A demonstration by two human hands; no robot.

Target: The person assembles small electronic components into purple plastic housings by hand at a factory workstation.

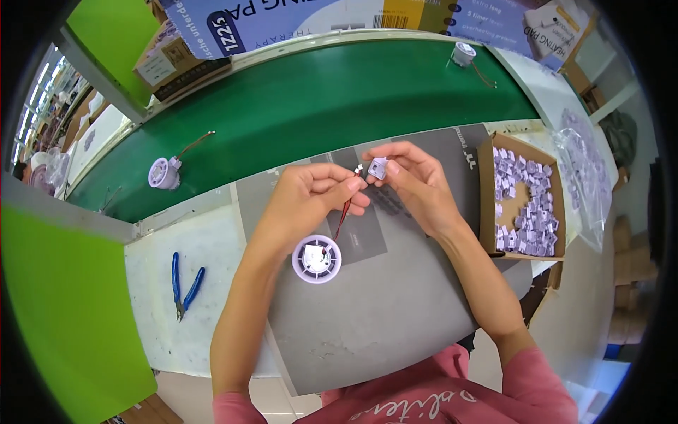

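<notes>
Between the fingers of my left hand [321, 189] is the end of a red and black wire lead [343, 215], with a small white connector [359, 169] showing past the fingertips. The lead runs down to a round, pale lavender lamp-like unit [316, 259] lying on the grey mat. My right hand [417, 184] pinches a small pale lavender terminal block [378, 168] between thumb and fingers. The two hands are close together over the mat, and the connector sits just left of the block. Whether the two parts touch, I cannot tell.
An open cardboard box [487, 205] of similar small blocks stands right of the mat. Blue-handled cutters [185, 286] lie on the left. Along the back runs a green conveyor belt [318, 92], carrying another round unit [164, 173] at left and one [463, 54] at far right.
</notes>
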